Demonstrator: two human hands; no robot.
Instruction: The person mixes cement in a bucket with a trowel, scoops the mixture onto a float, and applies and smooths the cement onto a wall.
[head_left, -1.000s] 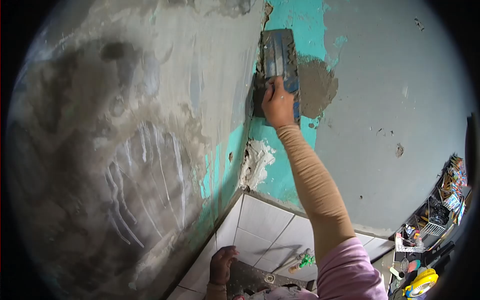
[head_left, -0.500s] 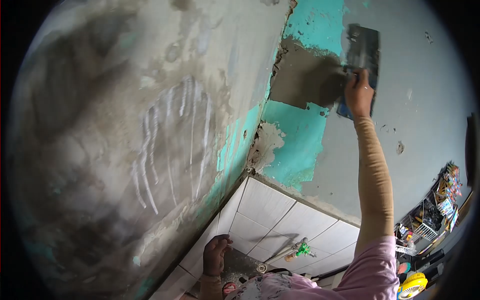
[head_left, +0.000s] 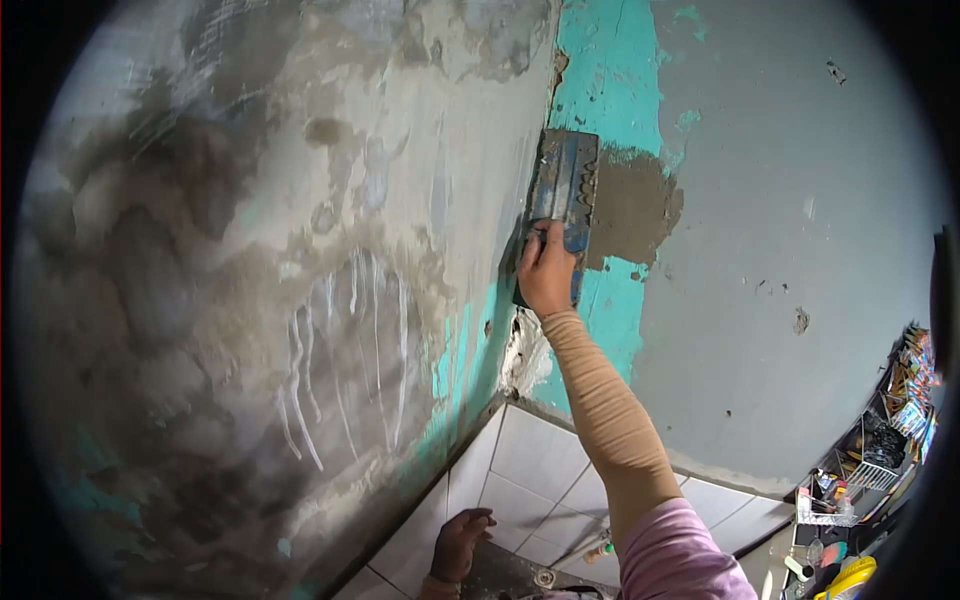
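Observation:
My right hand (head_left: pixel 547 272) grips a long, mortar-smeared blue trowel (head_left: pixel 568 180), its fingers wrapped round the handle. The trowel lies upright along the wall corner, over turquoise paint and the left part of a wet mortar patch (head_left: pixel 635 210). White filler (head_left: pixel 522 350) shows in the corner just below it. Low in the view, my left hand (head_left: pixel 462 545) hangs near the tiles with its fingers curled; what they hold, if anything, cannot be made out.
The rough, stained wall (head_left: pixel 200 300) fills the left side. White tiles (head_left: pixel 540 450) and a partly hidden tap (head_left: pixel 600 552) are below. Wire baskets (head_left: pixel 825 508) with small goods and a yellow object (head_left: pixel 850 580) stand at the lower right.
My right hand and the trowel went right past the patch onto the grey wall, then came back left to the corner, now lower along it. My left hand stays low.

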